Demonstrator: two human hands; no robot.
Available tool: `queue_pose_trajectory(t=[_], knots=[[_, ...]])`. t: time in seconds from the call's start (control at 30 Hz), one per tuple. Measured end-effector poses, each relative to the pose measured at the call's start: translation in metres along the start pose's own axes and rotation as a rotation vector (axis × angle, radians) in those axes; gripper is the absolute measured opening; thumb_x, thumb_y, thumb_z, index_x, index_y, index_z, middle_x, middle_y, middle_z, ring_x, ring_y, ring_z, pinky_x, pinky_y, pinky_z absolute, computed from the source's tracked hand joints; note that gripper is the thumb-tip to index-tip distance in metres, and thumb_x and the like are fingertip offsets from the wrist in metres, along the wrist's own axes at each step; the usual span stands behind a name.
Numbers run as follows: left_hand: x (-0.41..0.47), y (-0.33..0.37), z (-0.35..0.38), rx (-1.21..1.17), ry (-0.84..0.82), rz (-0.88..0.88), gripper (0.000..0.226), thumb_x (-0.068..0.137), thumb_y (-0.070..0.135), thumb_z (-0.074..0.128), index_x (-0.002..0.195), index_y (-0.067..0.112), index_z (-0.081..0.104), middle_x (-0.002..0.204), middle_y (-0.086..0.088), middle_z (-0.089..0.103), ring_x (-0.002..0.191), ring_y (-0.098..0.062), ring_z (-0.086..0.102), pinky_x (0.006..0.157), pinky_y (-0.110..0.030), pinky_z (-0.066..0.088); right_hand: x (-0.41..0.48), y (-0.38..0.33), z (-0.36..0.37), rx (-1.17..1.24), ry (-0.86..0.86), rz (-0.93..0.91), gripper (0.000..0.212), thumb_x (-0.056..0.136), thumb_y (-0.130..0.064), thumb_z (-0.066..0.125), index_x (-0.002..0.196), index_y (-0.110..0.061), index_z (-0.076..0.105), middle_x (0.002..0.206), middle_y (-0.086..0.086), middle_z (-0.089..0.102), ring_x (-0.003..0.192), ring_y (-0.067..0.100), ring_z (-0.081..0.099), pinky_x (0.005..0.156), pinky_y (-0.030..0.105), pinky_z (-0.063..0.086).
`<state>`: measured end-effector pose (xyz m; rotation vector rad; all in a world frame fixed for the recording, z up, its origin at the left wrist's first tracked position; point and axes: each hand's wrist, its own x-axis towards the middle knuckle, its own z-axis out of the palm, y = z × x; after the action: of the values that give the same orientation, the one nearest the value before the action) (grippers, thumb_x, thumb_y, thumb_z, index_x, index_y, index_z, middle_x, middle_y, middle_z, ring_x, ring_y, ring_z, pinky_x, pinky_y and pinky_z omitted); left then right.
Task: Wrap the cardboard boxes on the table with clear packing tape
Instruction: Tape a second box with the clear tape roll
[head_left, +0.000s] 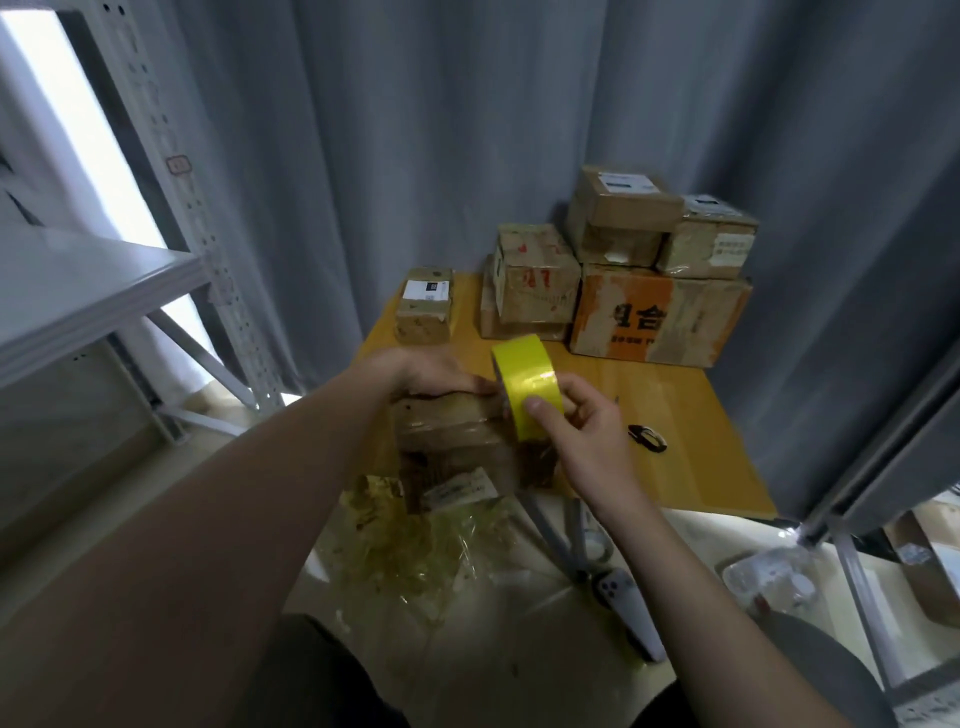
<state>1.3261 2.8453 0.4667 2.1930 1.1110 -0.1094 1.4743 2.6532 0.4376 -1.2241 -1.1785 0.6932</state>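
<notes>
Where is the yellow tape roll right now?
Head view, middle: the yellow tape roll is in the right hand, against the right end of the near box, with the left hand on that box's top beside it.

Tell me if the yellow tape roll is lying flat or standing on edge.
On edge. The tape roll shows its curved yellow band, gripped by the right hand by the box under the left hand.
</notes>
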Motion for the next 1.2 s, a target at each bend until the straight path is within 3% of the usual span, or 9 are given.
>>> queue_pose_trajectory(t=[0.13, 0.27, 0.33, 0.47, 0.57, 0.7, 0.83, 1.1, 1.2], knots=[[0.004, 0.006, -0.008, 0.095, 0.141, 0.098, 0.036, 0.092, 0.041, 0.074, 0.122, 0.021, 0.074, 0.116, 0.002, 0.073, 0.112, -0.02, 0.066, 0.099, -0.037, 0.052, 0.018, 0.018, 0.004, -0.028, 0.014, -0.022, 0.01, 0.099, -0.028, 0.064, 0.098, -0.02, 0.071, 0.081, -0.013, 0.071, 0.076, 0.0, 0.064, 0.066, 0.016, 0.048], [-0.012, 0.013, 0.01, 0.234, -0.15, 0.085, 0.099, 0.074, 0.058, 0.085, 0.155, 0.025, 0.038, 0.141, 0.004, 0.057, 0.124, -0.018, 0.057, 0.106, -0.042, 0.05, 0.014, 0.033, 0.01, -0.047, 0.045, -0.091, 0.01, 0.1, -0.033, 0.062, 0.099, -0.026, 0.07, 0.084, -0.008, 0.069, 0.078, 0.005, 0.062, 0.066, 0.019, 0.047], [-0.014, 0.006, 0.032, 0.408, -0.029, 0.058, 0.117, 0.07, 0.062, 0.085, 0.16, 0.026, 0.019, 0.148, -0.001, 0.045, 0.134, -0.026, 0.048, 0.111, -0.056, 0.042, 0.013, 0.036, 0.013, -0.041, 0.068, -0.106, 0.009, 0.101, -0.03, 0.062, 0.097, -0.027, 0.069, 0.084, -0.006, 0.068, 0.077, 0.005, 0.061, 0.065, 0.019, 0.046], [-0.015, 0.004, 0.06, 0.509, 0.237, 0.063, 0.111, 0.076, 0.068, 0.074, 0.159, 0.021, 0.018, 0.148, -0.003, 0.042, 0.139, -0.032, 0.04, 0.114, -0.073, 0.022, 0.02, 0.034, 0.015, -0.046, 0.075, -0.066, 0.014, 0.1, -0.034, 0.062, 0.097, -0.023, 0.07, 0.083, -0.003, 0.069, 0.074, 0.003, 0.061, 0.063, 0.018, 0.046], [-0.01, 0.005, 0.053, 0.491, 0.226, 0.044, 0.113, 0.077, 0.071, 0.072, 0.161, 0.023, 0.014, 0.151, -0.004, 0.042, 0.139, -0.033, 0.04, 0.111, -0.07, 0.03, 0.029, 0.023, 0.017, -0.047, 0.056, 0.029, 0.021, 0.103, -0.03, 0.061, 0.097, -0.012, 0.071, 0.083, 0.005, 0.072, 0.072, 0.004, 0.063, 0.062, 0.018, 0.048], [-0.002, 0.005, 0.048, 0.475, 0.205, 0.02, 0.124, 0.074, 0.075, 0.073, 0.165, 0.026, 0.003, 0.162, -0.001, 0.032, 0.146, -0.032, 0.033, 0.112, -0.066, 0.031, 0.032, -0.011, 0.008, -0.011, 0.144, 0.112, 0.032, 0.105, -0.034, 0.058, 0.08, -0.018, 0.069, 0.056, -0.012, 0.066, 0.051, -0.004, 0.057, 0.049, 0.011, 0.041], [0.001, 0.003, 0.043, 0.451, 0.216, 0.029, 0.121, 0.073, 0.069, 0.078, 0.164, 0.028, 0.009, 0.161, 0.0, 0.034, 0.146, -0.029, 0.034, 0.113, -0.063, 0.03, 0.012, -0.035, -0.001, -0.032, 0.129, 0.132, 0.04, 0.105, -0.031, 0.057, 0.069, -0.016, 0.062, 0.041, -0.012, 0.056, 0.036, -0.003, 0.051, 0.04, 0.008, 0.034], [0.004, 0.002, 0.039, 0.458, 0.193, 0.035, 0.125, 0.072, 0.071, 0.078, 0.165, 0.028, 0.006, 0.167, 0.0, 0.027, 0.15, -0.029, 0.028, 0.117, -0.058, 0.024, -0.039, -0.009, -0.003, -0.044, 0.128, 0.249, 0.038, 0.104, -0.029, 0.06, 0.07, -0.011, 0.067, 0.048, -0.007, 0.064, 0.044, -0.003, 0.058, 0.049, 0.012, 0.043], [0.005, -0.002, 0.039, 0.455, 0.204, 0.048, 0.125, 0.071, 0.073, 0.078, 0.165, 0.029, 0.008, 0.166, 0.002, 0.028, 0.15, -0.027, 0.027, 0.117, -0.057, 0.024, -0.055, 0.008, 0.0, -0.133, 0.088, 0.33, 0.039, 0.102, -0.044, 0.06, 0.083, -0.012, 0.072, 0.066, -0.002, 0.075, 0.065, 0.009, 0.073, 0.072, 0.034, 0.057]])
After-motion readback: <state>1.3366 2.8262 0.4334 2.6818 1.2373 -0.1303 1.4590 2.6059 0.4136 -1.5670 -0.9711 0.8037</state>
